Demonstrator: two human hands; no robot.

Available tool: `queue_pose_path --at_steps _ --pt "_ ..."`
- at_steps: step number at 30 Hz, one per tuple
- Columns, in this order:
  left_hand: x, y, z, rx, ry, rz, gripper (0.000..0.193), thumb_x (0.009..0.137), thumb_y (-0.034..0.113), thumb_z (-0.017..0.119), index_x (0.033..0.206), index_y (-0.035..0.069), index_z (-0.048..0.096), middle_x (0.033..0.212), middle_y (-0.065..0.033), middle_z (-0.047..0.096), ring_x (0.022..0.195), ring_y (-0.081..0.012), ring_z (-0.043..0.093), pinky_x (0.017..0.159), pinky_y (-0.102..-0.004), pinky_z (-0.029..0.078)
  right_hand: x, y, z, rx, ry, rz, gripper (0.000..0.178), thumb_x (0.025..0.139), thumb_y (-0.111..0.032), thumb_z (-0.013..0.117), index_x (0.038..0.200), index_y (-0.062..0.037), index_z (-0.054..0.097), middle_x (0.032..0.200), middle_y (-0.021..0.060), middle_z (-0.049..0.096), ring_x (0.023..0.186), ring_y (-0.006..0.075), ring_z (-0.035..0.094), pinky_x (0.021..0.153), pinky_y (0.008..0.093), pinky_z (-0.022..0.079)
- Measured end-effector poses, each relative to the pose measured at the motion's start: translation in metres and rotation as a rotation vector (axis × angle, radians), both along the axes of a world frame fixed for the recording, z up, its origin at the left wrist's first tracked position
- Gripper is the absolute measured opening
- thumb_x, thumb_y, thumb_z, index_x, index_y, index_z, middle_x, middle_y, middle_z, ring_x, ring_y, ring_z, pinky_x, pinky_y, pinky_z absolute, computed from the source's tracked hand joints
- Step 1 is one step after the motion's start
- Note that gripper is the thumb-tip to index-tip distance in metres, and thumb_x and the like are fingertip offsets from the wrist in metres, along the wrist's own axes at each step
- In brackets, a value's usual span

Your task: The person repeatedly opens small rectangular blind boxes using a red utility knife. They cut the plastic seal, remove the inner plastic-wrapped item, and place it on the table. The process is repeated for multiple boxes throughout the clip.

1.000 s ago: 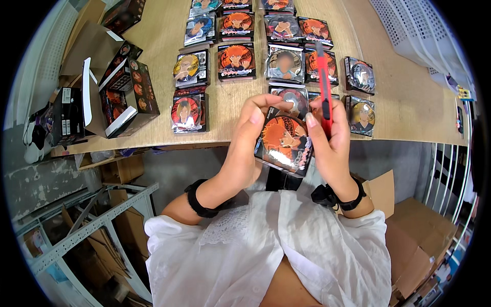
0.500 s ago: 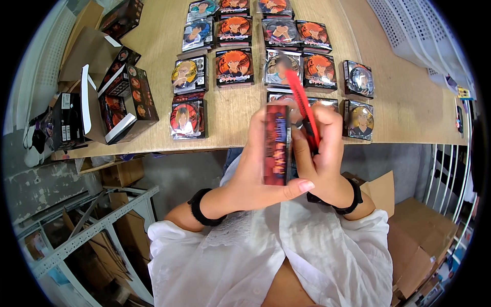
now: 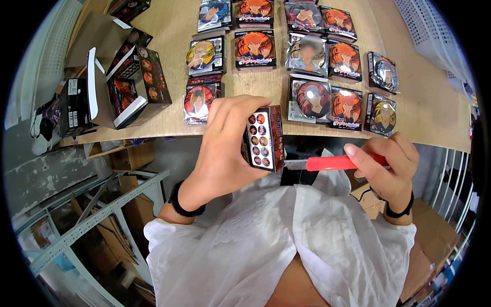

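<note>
Small box: the black-and-red box point(image 3: 263, 140) is in your left hand point(image 3: 222, 148), over the table's front edge as seen from above; the face with two columns of round pictures is turned up toward you.
Left grip: clamped on the box, your fingers over its far end and your thumb along its near end.
Right grip: your right hand point(image 3: 389, 166), in front of the table's right part, is closed around the red utility knife point(image 3: 330, 163), thumb laid along the handle.
Blade: the bare blade point(image 3: 295, 165) points left from the handle, in front of the table's edge, its tip at the box's near right corner; you cannot tell from here whether it touches.
Wooden table point(image 3: 174, 30): it stands just beyond your hands.
Badge packs: rows of wrapped packs with round character badges cover the table's middle, the nearest orange one point(image 3: 346, 107) close to its front edge.
Open carton: a dark display carton point(image 3: 157, 82) stands open on the table's left part.
White baskets: perforated baskets point(image 3: 427, 30) stand at the table's far right.
</note>
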State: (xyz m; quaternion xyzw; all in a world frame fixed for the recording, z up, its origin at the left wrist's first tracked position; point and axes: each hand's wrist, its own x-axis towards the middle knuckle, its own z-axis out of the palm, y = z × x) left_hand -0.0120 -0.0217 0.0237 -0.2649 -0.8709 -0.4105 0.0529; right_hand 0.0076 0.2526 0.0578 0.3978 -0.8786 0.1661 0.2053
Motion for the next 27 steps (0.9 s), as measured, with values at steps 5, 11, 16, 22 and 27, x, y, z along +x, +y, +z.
queue_pose_path --at_steps 5,11,16,22,27 --pt "0.001 -0.004 0.004 -0.041 0.004 -0.058 0.088 0.043 0.037 0.090 0.115 0.005 0.053 0.108 -0.0107 0.057 0.099 -0.0309 0.053 0.088 -0.0404 0.040 -0.006 -0.003 0.000 0.048 -0.041 0.033 0.044 0.062 -0.020 0.071 0.105 -0.0184 0.071 0.066 -0.0023 0.042 0.054 0.0114 0.039 0.044 0.0226 0.031" --pt "0.000 -0.006 0.006 -0.062 -0.021 -0.086 0.087 0.042 0.036 0.091 0.115 0.005 0.054 0.106 -0.0104 0.058 0.099 -0.0311 0.054 0.088 -0.0403 0.040 -0.008 -0.007 -0.005 -0.008 -0.074 0.083 0.043 0.063 -0.022 0.072 0.106 -0.0179 0.071 0.064 -0.0027 0.039 0.054 0.0115 0.039 0.044 0.0235 0.033" --pt "-0.002 -0.008 0.005 -0.067 -0.030 -0.133 0.087 0.042 0.035 0.090 0.114 0.005 0.054 0.106 -0.0101 0.059 0.099 -0.0314 0.054 0.088 -0.0406 0.039 -0.011 -0.007 -0.002 0.014 -0.108 0.109 0.042 0.064 -0.023 0.071 0.105 -0.0181 0.071 0.062 -0.0030 0.038 0.053 0.0115 0.039 0.043 0.0235 0.033" --pt "-0.003 -0.010 0.003 -0.050 -0.065 -0.171 0.085 0.043 0.034 0.090 0.114 0.006 0.054 0.106 -0.0091 0.059 0.099 -0.0312 0.054 0.087 -0.0397 0.039 -0.012 -0.009 -0.001 0.022 -0.109 0.129 0.042 0.061 -0.021 0.070 0.103 -0.0187 0.071 0.061 -0.0034 0.036 0.053 0.0112 0.038 0.043 0.0229 0.032" --pt "-0.003 -0.009 0.003 -0.075 -0.152 -0.195 0.081 0.045 0.033 0.089 0.113 0.007 0.055 0.106 -0.0086 0.058 0.099 -0.0311 0.053 0.088 -0.0389 0.038 -0.015 -0.010 -0.001 0.052 -0.081 0.114 0.042 0.058 -0.019 0.069 0.100 -0.0202 0.072 0.061 -0.0036 0.036 0.054 0.0108 0.039 0.043 0.0226 0.032"
